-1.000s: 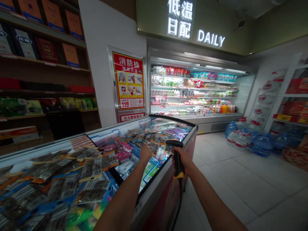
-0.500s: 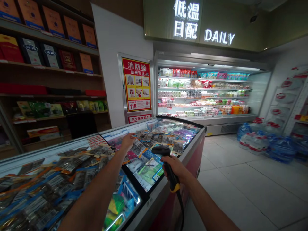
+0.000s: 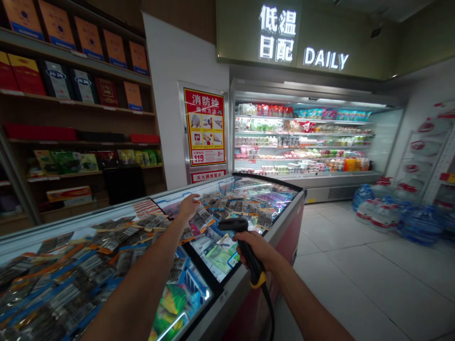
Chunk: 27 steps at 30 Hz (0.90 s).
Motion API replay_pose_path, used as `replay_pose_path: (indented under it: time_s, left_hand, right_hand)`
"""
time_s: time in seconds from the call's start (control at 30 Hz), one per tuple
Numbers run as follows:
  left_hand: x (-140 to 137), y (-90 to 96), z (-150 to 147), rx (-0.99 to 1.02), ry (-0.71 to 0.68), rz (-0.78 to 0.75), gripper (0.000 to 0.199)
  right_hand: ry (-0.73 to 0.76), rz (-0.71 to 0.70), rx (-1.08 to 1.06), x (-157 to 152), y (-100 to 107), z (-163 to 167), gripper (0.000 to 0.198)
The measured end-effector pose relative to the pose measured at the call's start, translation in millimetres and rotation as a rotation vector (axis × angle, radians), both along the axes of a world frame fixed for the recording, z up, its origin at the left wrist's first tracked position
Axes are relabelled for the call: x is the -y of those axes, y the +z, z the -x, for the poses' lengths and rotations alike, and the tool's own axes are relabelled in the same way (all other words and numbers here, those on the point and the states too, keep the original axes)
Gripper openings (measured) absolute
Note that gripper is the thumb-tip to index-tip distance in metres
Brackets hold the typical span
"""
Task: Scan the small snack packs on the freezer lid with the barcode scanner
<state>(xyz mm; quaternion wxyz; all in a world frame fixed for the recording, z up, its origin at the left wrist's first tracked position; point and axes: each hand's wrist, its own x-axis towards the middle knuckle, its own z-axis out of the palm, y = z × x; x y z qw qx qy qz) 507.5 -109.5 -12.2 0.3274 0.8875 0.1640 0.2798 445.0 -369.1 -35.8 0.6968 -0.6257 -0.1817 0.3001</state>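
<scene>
My left hand (image 3: 189,207) reaches over the glass-topped chest freezer. Its fingers are closed at the edge of a small flat snack packet (image 3: 202,218) with a printed back and orange trim; the exact grip is partly hidden. My right hand (image 3: 254,247) is wrapped around the handle of a black and yellow barcode scanner (image 3: 232,224), whose head points left toward the packet. From the handle a black cord (image 3: 269,308) hangs down. Many similar packets (image 3: 92,270) lie spread over the freezer top under and beside my left arm.
Under the freezer glass lie bagged goods (image 3: 174,298) and blue baskets. A lit refrigerated display (image 3: 302,137) stands behind. Shelves of boxed goods (image 3: 90,40) line the left. Water bottles (image 3: 421,225) stand on the tiled floor (image 3: 341,265) at the right.
The view has shifted slightly, so the surroundings sit a little lower and further right. The scanner head has moved slightly left, nearer the packet. Both hands keep their grips.
</scene>
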Motion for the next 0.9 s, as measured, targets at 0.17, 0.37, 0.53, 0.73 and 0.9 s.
replay_pose_path:
  time_s: [0.17,0.37,0.53,0.73,0.9]
  left_hand:
    - [0.7,2.9,-2.6,0.006,-0.035,-0.055,0.036]
    - [-1.8,2.4,1.9,0.01,-0.02,-0.075,0.037]
    - [-5.0,3.3,6.1,0.013,-0.029,-0.06,0.036]
    - [-4.5,6.8,3.5,0.009,-0.03,-0.075,0.034]
    - [-8.8,6.9,7.3,-0.023,-0.064,-0.11,0.036]
  right_hand:
    - [0.034,-0.024,0.007,-0.3,5.9,4.9,0.024]
    - [0.047,-0.017,-0.022,2.9,10.1,4.0,0.027]
    - [0.067,0.029,0.017,3.2,8.7,6.3,0.027]
    - [0.056,0.057,0.018,1.0,5.8,7.2,0.023]
    - [0.04,0.071,0.001,0.4,3.4,2.6,0.023]
